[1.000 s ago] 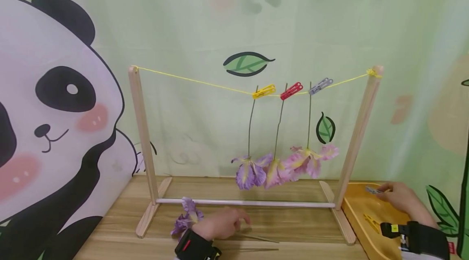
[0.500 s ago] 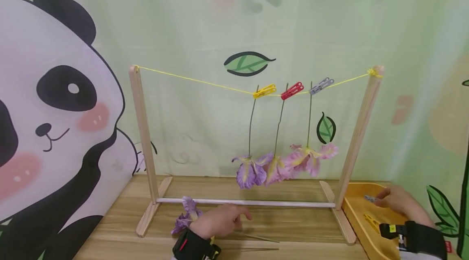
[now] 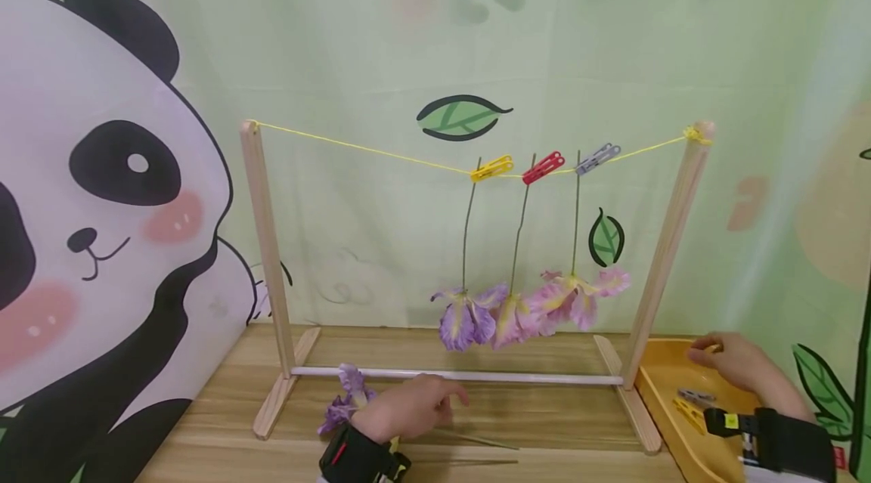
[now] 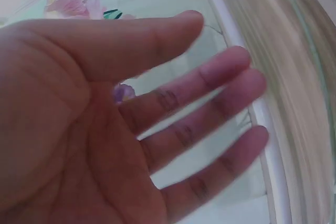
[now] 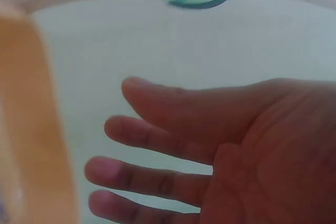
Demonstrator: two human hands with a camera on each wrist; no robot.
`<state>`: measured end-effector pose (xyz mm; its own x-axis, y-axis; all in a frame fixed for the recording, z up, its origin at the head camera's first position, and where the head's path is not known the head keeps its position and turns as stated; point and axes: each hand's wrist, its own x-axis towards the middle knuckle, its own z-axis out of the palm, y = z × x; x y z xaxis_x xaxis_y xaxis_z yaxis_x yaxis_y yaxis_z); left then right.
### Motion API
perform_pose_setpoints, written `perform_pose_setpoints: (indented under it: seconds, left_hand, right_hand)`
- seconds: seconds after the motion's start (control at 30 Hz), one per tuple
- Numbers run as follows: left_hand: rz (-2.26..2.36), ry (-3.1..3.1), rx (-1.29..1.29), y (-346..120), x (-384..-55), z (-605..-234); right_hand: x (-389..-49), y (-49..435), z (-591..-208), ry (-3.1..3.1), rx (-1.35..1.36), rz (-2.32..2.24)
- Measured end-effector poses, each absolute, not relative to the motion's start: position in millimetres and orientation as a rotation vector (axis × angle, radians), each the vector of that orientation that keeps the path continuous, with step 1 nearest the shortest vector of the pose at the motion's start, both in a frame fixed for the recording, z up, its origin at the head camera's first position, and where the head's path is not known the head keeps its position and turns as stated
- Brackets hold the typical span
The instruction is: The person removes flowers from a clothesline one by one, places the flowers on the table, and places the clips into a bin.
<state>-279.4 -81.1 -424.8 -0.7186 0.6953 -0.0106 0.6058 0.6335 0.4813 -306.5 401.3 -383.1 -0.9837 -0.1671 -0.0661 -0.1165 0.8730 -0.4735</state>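
Observation:
My right hand (image 3: 731,362) is over the far part of the yellow tray (image 3: 656,385), fingers relaxed and holding nothing. Below it in the tray lie a grey clothespin (image 3: 697,396) and a yellow clothespin (image 3: 690,415). The right wrist view shows the thumb and fingers apart, beside the tray's wall (image 5: 44,124). My left hand (image 3: 411,404) hovers over the front of the table with loosely bent fingers; nothing is in it in the left wrist view. Next to its wrist lies a purple iris (image 3: 348,396), partly covered by the hand, and thin stems (image 3: 476,462) stick out to the right.
A wooden rack with a white crossbar (image 3: 531,379) holds a yellow string (image 3: 361,148). Yellow (image 3: 491,168), red (image 3: 543,168) and grey (image 3: 597,159) clothespins on it hold a purple iris (image 3: 466,322) and pink irises (image 3: 578,298) upside down. Behind hangs a panda-print cloth (image 3: 340,52).
My right hand has let go of the grey clothespin, which now lies in the tray beside the yellow one. That hand has lifted slightly. The left hand has barely moved.

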Motion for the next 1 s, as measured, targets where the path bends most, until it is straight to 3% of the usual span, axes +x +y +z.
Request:
perform_pose_setpoints:
  seconds: [0.33,0.67,1.0]
  left_hand:
    - [1.061,2.580,1.282,-75.9,-278.2,-409.9]
    - [1.437,2.574,1.241,-74.2,-274.9,-404.0]
    - [1.514,2.668,1.212,-72.9,-275.2,-402.2]
  right_hand:
    - [-286.8,371.2,-360.2,2.853,-0.492,-0.857]
    - [-275.1,331.7,-344.2,2.901,-0.753,-0.866]
    - [-264.6,275.1,-334.4,2.928,-0.938,-1.039]
